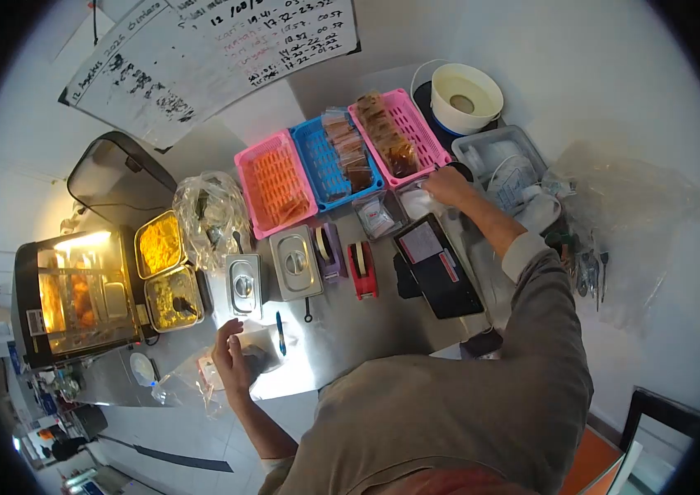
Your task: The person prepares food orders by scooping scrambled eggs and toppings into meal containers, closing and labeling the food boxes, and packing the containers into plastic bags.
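My left hand (232, 356) is over the front of the steel counter, fingers apart and nothing held. Beside it lie a clear plastic bag (189, 381) and a blue pen (281, 334). My right hand (449, 188) reaches to the front corner of the right pink basket (422, 132), which holds packets of brown sauce. Its fingers are closed, but what they grip, if anything, is hidden. Just below that hand are a clear container with small white packets (377, 216) and some white material (418, 204). A tablet (439, 268) stands in front of it.
A blue basket (317, 161) and another pink basket (272, 186) stand in the row. Lidded steel containers (295, 262), a purple tape dispenser (331, 252) and a red one (362, 271) are mid-counter. At left are food trays (160, 245) and a lit display case (78, 297).
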Available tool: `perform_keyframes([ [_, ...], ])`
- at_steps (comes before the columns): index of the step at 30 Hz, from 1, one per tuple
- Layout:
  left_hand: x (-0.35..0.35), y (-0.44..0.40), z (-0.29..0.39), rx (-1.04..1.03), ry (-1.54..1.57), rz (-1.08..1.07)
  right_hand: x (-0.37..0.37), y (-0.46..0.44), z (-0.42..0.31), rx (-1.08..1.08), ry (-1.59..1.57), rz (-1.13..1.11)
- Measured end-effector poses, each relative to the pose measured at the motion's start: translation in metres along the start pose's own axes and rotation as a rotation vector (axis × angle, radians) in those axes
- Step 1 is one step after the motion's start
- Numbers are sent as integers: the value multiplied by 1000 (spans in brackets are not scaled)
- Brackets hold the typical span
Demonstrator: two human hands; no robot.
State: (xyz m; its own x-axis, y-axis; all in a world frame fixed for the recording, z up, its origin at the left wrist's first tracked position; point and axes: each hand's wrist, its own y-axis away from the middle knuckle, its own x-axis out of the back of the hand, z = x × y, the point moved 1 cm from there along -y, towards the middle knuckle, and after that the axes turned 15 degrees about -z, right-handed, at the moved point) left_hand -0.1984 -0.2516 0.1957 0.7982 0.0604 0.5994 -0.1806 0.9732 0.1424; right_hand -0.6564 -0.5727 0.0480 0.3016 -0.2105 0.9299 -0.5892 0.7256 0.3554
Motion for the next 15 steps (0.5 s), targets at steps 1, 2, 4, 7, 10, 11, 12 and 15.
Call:
perform_keyframes([
  [1, 0, 2, 2, 21, 15, 0, 10, 4, 0, -9, -117, 41],
  [2, -1, 4, 3, 42, 31, 1, 18, 6, 1, -18, -234, 81],
  [4, 0, 9, -1, 40, 25, -16, 22, 10, 7, -25, -319, 36],
  [7, 1, 12, 5, 42, 15, -21, 13, 11, 21, 16, -505, 173],
  [10, 3, 14, 5, -21, 4, 7, 15, 19, 24, -54, -770, 360],
  [11, 3, 13, 8, -40, -4, 21, 20, 22, 23, -102, -866, 416],
  [12, 1, 11, 12, -59, -13, 33, 25, 26, 20, -97, -895, 478],
  [15, -10, -3, 32, -187, 60, 53, 39, 36, 11, -77, -973, 578],
])
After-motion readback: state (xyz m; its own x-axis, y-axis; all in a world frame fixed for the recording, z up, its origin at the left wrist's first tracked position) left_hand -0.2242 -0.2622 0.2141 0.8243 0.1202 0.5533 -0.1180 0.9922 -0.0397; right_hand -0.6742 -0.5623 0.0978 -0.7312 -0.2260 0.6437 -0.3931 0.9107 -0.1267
